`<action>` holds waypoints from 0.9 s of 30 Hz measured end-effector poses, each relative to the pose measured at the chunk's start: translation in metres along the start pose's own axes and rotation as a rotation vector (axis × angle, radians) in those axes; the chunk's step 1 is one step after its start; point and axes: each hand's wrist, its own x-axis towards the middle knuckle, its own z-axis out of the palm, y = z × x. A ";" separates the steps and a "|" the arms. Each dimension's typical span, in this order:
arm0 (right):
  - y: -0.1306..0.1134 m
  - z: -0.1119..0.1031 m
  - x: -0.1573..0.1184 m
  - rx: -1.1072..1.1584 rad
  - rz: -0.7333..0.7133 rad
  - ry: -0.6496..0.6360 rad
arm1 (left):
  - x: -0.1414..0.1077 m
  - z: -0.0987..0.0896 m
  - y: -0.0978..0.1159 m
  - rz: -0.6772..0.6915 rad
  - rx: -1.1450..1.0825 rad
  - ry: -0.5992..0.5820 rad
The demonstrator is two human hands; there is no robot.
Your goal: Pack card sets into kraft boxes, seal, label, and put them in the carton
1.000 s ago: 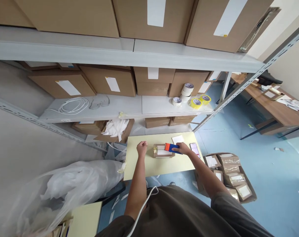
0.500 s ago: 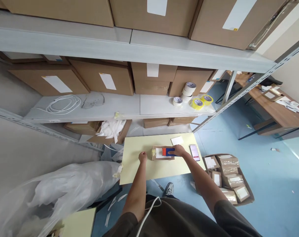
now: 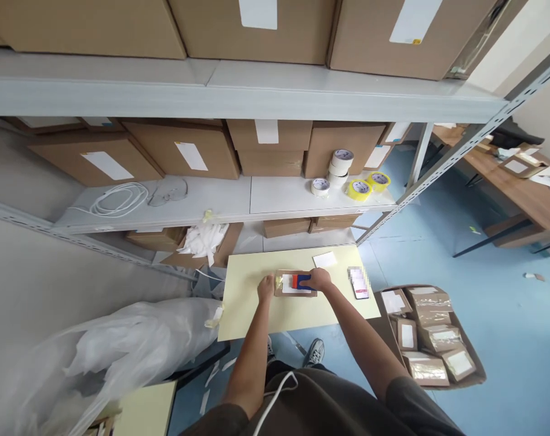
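Observation:
A small cardboard box [image 3: 278,292] with a white label and clear tape lies on the pale yellow table [image 3: 248,315]. My right hand [image 3: 319,279] is closed around a blue and red tool [image 3: 304,281] resting over the label. At the box's left end is my left hand [image 3: 266,287], its fingers closed and touching the edge; whether they grip the box is too small to make out. A white card [image 3: 324,260] lies behind my right hand, and a phone [image 3: 359,283] is at the table's right side.
Grey shelving [image 3: 188,209] stands beyond the table, with cartons, tape rolls [image 3: 359,189] and a coiled white cable [image 3: 119,200]. A large carton [image 3: 477,357] of small boxes sits on the floor at right. Plastic wrap [image 3: 152,339] bulges at left.
My left hand has come up against the left end of the box. My right hand and the tool have shifted slightly left, and the camera view has turned a little.

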 end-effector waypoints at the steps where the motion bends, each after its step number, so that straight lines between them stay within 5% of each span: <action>1: -0.001 -0.001 0.001 0.000 0.000 0.004 | -0.005 0.002 0.004 0.049 -0.001 -0.043; 9: 0.017 -0.008 -0.007 0.122 0.028 -0.011 | -0.030 0.040 0.017 0.100 0.004 -0.038; 19: 0.157 -0.034 -0.079 0.156 0.262 0.101 | -0.020 0.051 0.021 0.168 0.068 -0.096; 22: 0.151 -0.031 -0.088 0.185 0.289 0.124 | -0.011 0.042 0.013 0.168 0.019 -0.101; 27: 0.088 -0.019 -0.069 0.176 0.229 0.104 | 0.015 0.007 -0.007 0.102 -0.079 -0.142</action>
